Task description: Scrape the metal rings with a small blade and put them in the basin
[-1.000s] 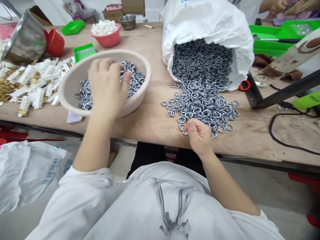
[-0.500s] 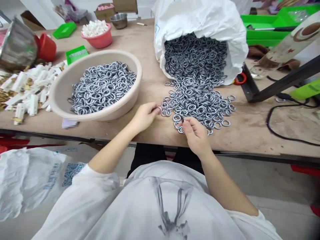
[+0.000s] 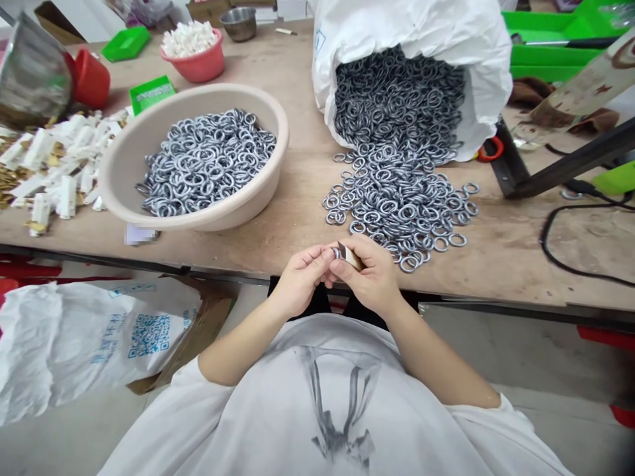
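Observation:
My left hand [image 3: 299, 281] is closed, pinching a grey ring [image 3: 336, 252] between thumb and fingertips. My right hand [image 3: 374, 274] grips a small tool with a dark, pointed blade-like end and a pale body [image 3: 351, 256]; its exact kind is unclear. Both hands meet at the table's front edge, with the tool's dark end against or very near the ring. Just beyond them spreads a heap of loose grey rings [image 3: 401, 205], spilling from a white sack [image 3: 411, 26] lying on its side. To the left, a beige basin [image 3: 282, 142] holds many similar rings.
White pieces with brassy parts [image 3: 64, 155] lie at the left beside a metal bowl [image 3: 37, 73]. A pink bowl [image 3: 198, 63] of white bits and green trays [image 3: 152, 94] stand behind the basin. A black metal frame [image 3: 570, 162] and a cable [image 3: 546, 238] are at the right.
My left hand has left the edge of the heap with a ring and moved right and nearer. My right hand has drawn back towards it, bringing the tool to the ring.

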Demonstrator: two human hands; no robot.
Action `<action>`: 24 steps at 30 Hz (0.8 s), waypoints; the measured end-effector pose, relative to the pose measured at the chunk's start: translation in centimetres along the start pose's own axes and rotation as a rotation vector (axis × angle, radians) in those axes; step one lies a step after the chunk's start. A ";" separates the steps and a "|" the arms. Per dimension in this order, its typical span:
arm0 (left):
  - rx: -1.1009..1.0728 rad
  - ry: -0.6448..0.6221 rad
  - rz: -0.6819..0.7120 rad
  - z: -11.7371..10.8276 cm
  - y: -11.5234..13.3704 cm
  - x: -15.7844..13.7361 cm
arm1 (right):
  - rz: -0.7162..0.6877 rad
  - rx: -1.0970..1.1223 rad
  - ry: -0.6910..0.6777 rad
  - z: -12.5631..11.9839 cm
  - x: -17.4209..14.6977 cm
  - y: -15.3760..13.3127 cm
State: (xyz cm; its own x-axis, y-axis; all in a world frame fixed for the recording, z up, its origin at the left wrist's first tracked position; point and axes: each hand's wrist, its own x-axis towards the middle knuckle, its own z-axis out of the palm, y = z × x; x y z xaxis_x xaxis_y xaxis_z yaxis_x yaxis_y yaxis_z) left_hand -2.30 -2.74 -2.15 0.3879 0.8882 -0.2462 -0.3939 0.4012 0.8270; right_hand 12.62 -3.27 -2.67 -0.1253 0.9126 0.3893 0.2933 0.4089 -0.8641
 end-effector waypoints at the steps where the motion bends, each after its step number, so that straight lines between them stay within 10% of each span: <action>1: -0.009 0.010 0.015 0.1 -0.2 -0.1 | 0.014 0.009 0.006 0.1 0.0 0.0; 12: -0.045 0.170 -0.001 0.6 -0.3 0.0 | -0.073 -0.432 -0.096 -0.1 -1.0 -0.8; 24: -0.046 0.108 -0.001 0.1 -0.6 -0.1 | -0.084 -0.446 -0.211 -0.6 -0.5 -0.9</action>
State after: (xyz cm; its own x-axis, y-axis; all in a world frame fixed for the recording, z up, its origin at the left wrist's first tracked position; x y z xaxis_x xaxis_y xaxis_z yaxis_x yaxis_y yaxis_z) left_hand -2.04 -3.14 -2.59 0.2970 0.9059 -0.3019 -0.4325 0.4095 0.8033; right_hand 12.97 -4.09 -1.93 -0.3410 0.8769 0.3386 0.6451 0.4803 -0.5942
